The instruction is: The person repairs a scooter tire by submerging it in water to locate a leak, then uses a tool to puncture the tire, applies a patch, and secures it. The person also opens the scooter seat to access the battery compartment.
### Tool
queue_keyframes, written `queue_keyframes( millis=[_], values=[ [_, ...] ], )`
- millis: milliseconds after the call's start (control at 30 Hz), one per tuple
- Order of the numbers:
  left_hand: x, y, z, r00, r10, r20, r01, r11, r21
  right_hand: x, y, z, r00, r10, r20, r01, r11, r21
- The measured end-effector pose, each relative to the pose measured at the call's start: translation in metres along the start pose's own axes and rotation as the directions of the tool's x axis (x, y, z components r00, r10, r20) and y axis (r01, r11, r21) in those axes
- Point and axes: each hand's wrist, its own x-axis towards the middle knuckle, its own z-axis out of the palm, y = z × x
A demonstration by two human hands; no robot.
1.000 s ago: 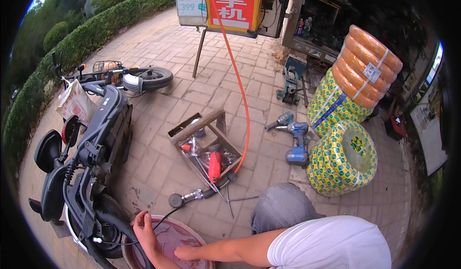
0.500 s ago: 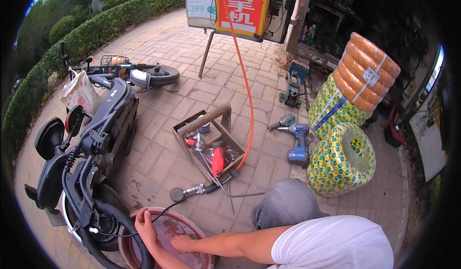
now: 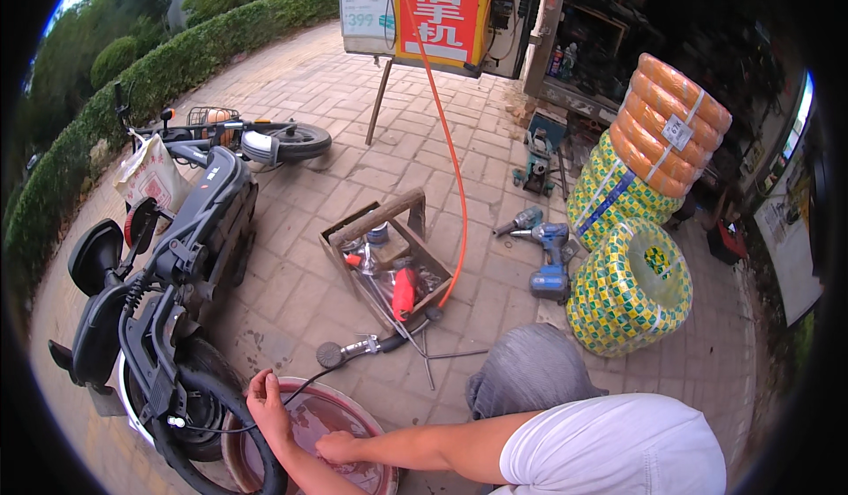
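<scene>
My left hand (image 3: pixel 268 404) is closed on a black inner tube (image 3: pixel 231 407) where it crosses the left rim of a reddish basin (image 3: pixel 367 420) holding water. My right hand (image 3: pixel 339 447) rests curled in the water near the basin's middle. What its fingers hold is hidden. A thin black line runs from my left hand to an air-hose tool with a round gauge (image 3: pixel 352 351) lying on the paving just beyond the basin.
A black scooter (image 3: pixel 181 256) lies on its side at left, its wheel against the basin. Ahead are a wooden toolbox (image 3: pixel 389 256), an orange hose (image 3: pixel 448 159), cordless drills (image 3: pixel 548 261), yellow-green hose coils (image 3: pixel 629 287), an orange coil (image 3: pixel 673 124) and a red sign (image 3: pixel 442 9).
The view has shifted slightly down and right. Both hands stay at the basin, the left a little higher on the tube.
</scene>
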Motion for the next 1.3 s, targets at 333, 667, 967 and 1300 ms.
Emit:
queue_keyframes(
  millis=[333, 667, 967, 1300],
  values=[
    [0.015, 0.052, 0.033, 0.983, 0.048, 0.176, -0.081, 0.98, 0.18, -0.01, 0.005, 0.005, 0.979, 0.177, -0.096, -0.173, 0.984, 0.047],
    [0.035, 0.077, 0.036, 0.952, -0.196, 0.235, 0.077, 0.896, 0.438, -0.034, -0.02, -0.053, 0.958, 0.267, -0.103, -0.206, 0.894, 0.399],
    [0.091, 0.103, 0.016, 0.951, -0.245, 0.187, 0.078, 0.778, 0.624, -0.046, -0.029, -0.104, 0.959, 0.25, -0.135, -0.135, 0.819, 0.558],
    [0.123, 0.143, 0.057, 0.98, -0.16, 0.12, 0.087, 0.881, 0.465, -0.031, -0.058, -0.075, 0.955, 0.272, -0.119, -0.129, 0.741, 0.659]
  ],
)
